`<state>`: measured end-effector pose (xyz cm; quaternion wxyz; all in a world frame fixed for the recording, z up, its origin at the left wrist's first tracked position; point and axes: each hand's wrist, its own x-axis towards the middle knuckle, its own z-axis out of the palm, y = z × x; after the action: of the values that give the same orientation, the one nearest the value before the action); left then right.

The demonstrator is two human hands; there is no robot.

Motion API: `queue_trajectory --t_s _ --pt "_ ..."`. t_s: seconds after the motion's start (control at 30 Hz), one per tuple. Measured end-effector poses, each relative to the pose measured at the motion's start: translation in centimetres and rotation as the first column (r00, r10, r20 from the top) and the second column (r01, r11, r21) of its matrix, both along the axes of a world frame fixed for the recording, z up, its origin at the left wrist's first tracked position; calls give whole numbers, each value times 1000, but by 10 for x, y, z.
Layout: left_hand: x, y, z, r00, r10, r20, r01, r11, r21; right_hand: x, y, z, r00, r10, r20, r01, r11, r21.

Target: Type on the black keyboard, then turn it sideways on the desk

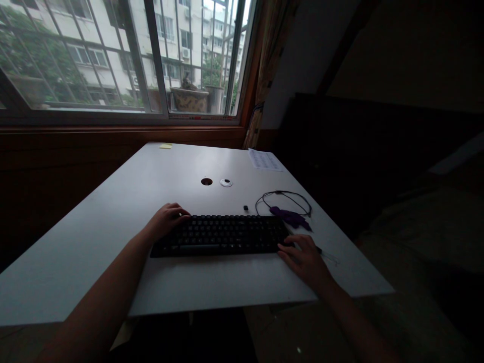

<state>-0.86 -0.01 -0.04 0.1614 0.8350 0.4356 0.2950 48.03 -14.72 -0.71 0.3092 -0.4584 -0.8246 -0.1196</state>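
A black full-size keyboard [230, 236] lies flat on the white table, its long side toward me. My left hand [168, 219] is closed on the keyboard's far left corner, fingers bent over the edge. At the near right corner, my right hand [302, 254] grips the keyboard's end with thumb and fingers. A small black keycap-like piece [245, 207] sits just behind the keyboard. Beyond its right end lie a coiled black cable [260, 197] and a crumpled purple cloth [291, 218]. A thin tool with a clear or wire end [329, 256] shows partly beside my right hand.
The white table [113, 201] has a round cable hole [206, 181] with its loose cover [226, 183] beside it. A printed sheet [265, 160] lies at the far right edge, a yellow sticky pad [165, 146] at the far left. Behind stands a barred window [159, 60].
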Motion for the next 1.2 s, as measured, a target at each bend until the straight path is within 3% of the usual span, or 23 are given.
queue_trajectory --t_s 0.4,0.6,0.73,0.83,1.2 --pt "0 -2 2 1000 7 -1 -7 1000 -9 5 -18 6 988 -40 -149 6 976 -218" --pt "0 -2 3 1000 14 -3 -14 1000 -18 5 -23 9 977 -27 -214 -5 989 -149" --pt "0 -3 4 1000 15 -2 -16 1000 -19 4 -23 9 987 -34 -158 4 983 -184" --pt "1 -3 4 1000 20 -6 -20 1000 -22 4 -22 8 989 12 -146 -34 988 -149" --pt "1 -3 3 1000 9 -2 -9 1000 -11 2 -22 10 994 -6 -109 -3 996 -85"
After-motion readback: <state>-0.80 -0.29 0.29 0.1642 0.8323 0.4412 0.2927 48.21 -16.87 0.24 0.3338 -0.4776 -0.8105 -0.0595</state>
